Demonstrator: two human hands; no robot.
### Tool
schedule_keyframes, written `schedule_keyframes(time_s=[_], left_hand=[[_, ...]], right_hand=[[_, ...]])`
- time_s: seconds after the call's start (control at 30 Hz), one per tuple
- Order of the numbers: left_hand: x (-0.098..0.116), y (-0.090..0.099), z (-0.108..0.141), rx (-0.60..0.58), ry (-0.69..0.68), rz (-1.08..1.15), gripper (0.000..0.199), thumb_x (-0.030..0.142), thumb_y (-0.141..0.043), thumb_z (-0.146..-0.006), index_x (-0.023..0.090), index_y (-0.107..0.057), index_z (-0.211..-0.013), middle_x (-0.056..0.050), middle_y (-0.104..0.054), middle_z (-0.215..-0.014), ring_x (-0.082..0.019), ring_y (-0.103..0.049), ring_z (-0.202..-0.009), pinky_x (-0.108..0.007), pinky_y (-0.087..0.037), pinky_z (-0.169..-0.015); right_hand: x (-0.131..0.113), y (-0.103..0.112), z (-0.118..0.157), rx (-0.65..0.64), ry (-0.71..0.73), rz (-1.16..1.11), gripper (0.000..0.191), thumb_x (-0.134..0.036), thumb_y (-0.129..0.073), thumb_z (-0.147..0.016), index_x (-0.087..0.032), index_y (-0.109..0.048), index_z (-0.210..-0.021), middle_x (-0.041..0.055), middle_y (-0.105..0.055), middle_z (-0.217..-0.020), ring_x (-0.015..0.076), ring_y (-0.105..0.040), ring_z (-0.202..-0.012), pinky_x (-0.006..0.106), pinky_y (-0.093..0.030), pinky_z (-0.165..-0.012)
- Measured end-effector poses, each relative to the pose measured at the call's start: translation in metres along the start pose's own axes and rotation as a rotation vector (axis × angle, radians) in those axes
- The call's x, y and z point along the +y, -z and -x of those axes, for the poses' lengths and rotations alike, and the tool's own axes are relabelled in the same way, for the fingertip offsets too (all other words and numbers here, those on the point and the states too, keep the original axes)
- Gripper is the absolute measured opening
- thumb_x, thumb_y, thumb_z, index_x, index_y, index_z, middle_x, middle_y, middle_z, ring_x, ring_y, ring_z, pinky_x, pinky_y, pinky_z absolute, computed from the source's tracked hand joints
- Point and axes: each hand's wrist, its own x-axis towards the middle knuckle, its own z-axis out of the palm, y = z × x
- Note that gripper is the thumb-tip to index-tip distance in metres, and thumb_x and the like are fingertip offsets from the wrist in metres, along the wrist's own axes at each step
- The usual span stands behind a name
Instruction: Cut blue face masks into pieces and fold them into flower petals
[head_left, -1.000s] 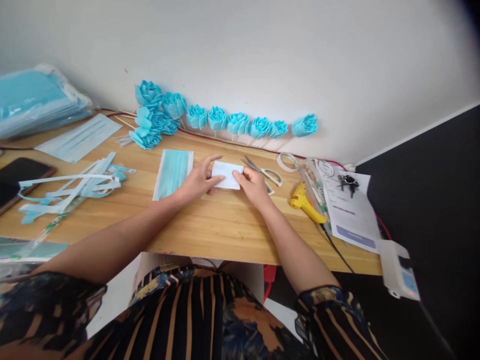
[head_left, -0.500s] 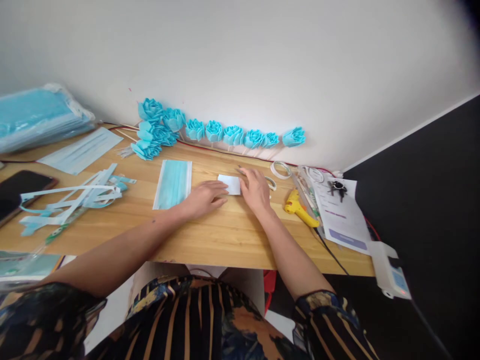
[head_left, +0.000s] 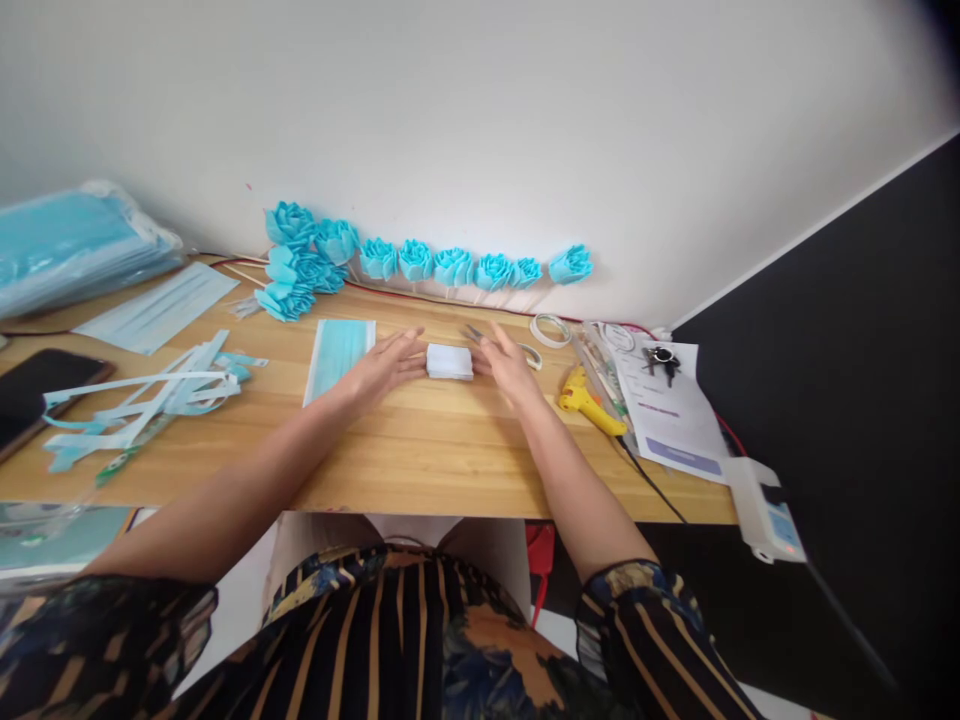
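Note:
A small stack of pale, squarish cut pieces [head_left: 449,362] lies on the table between my two hands. My left hand [head_left: 388,368] is at its left side, fingers stretched and apart, fingertips at or very near the edge. On the other side, my right hand [head_left: 506,365] is also open, its fingers extended at the stack's right edge. Behind the right hand a pair of scissors [head_left: 472,333] shows its blade tips; the hand hides much of the rest. A blue pleated face mask [head_left: 341,350] lies flat left of the stack, partly covered by my left forearm.
Blue rose-like flowers [head_left: 453,267] on sticks line the wall. Cut strips [head_left: 161,395], a phone [head_left: 52,385] and a bag of masks [head_left: 82,240] are at left. A tape roll [head_left: 550,331], yellow glue gun [head_left: 589,402], paper [head_left: 671,415] and keys [head_left: 663,362] are at right.
My hands have moved apart, from resting over the small stack to its two sides, leaving its top uncovered. The view has shifted slightly.

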Motion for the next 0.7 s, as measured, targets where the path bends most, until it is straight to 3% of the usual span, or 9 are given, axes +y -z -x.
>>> schedule_keyframes(time_s=[0.1,0.17,0.23,0.33,0.4,0.53,0.7], left_hand=[[-0.001,-0.002,0.001,-0.057,0.005,-0.062,0.064,0.054,-0.046,-0.093,0.019,-0.041,-0.145,-0.023,-0.048,-0.145,-0.029,-0.058,-0.124,-0.046,-0.050,-0.099],[0.000,-0.002,0.001,-0.049,-0.061,-0.178,0.065,0.058,-0.045,-0.091,0.018,-0.044,-0.143,-0.021,-0.048,-0.145,-0.029,-0.057,-0.125,-0.043,-0.050,-0.098],[0.003,0.000,0.001,0.042,-0.207,-0.366,0.062,0.058,-0.047,-0.089,0.017,-0.053,-0.135,-0.018,-0.053,-0.142,-0.029,-0.055,-0.126,-0.041,-0.049,-0.098],[0.010,0.006,0.002,0.279,-0.454,-0.624,0.047,0.049,-0.048,-0.090,0.016,-0.064,-0.118,-0.013,-0.063,-0.127,-0.026,-0.058,-0.119,-0.037,-0.047,-0.098],[0.016,0.011,0.001,0.396,-0.578,-0.655,0.038,0.043,-0.048,-0.091,0.016,-0.066,-0.112,-0.011,-0.067,-0.119,-0.023,-0.060,-0.113,-0.034,-0.048,-0.094],[0.028,0.029,-0.006,0.563,-0.753,-0.521,0.027,0.034,-0.051,-0.091,0.017,-0.067,-0.105,-0.008,-0.069,-0.111,-0.021,-0.062,-0.106,-0.031,-0.048,-0.091],[0.040,0.058,-0.014,0.733,-0.762,-0.369,0.025,0.029,-0.047,-0.091,0.017,-0.066,-0.102,-0.008,-0.070,-0.106,-0.017,-0.063,-0.094,-0.027,-0.049,-0.083]], right_hand=[[-0.007,-0.003,0.001,0.020,-0.103,-0.068,0.055,-0.039,-0.049,-0.091,-0.025,-0.044,-0.144,0.0092,-0.068,-0.118,0.0203,-0.069,-0.101,0.038,-0.058,-0.082],[-0.011,-0.001,0.001,0.078,-0.059,0.043,0.052,-0.035,-0.050,-0.090,-0.022,-0.049,-0.140,0.0110,-0.066,-0.123,0.0229,-0.065,-0.111,0.042,-0.054,-0.093],[-0.016,0.002,0.002,0.176,0.064,0.206,0.046,-0.031,-0.052,-0.089,-0.021,-0.056,-0.133,0.0117,-0.064,-0.128,0.0253,-0.060,-0.120,0.046,-0.045,-0.104],[-0.027,0.001,0.006,0.258,0.280,0.357,0.040,-0.025,-0.048,-0.090,-0.020,-0.060,-0.128,0.0115,-0.064,-0.130,0.0258,-0.058,-0.120,0.045,-0.043,-0.105],[-0.038,-0.005,0.009,0.191,0.381,0.436,0.037,-0.023,-0.046,-0.091,-0.020,-0.063,-0.123,0.0108,-0.067,-0.124,0.0255,-0.061,-0.116,0.044,-0.046,-0.101],[-0.068,-0.030,0.007,-0.121,0.494,0.643,0.033,-0.019,-0.046,-0.092,-0.018,-0.066,-0.119,0.0090,-0.070,-0.118,0.0244,-0.062,-0.113,0.039,-0.046,-0.098],[-0.098,-0.082,-0.012,-0.318,0.380,0.875,0.031,-0.027,-0.042,-0.097,-0.019,-0.069,-0.111,0.0095,-0.072,-0.115,0.0247,-0.065,-0.108,0.033,-0.047,-0.086]])
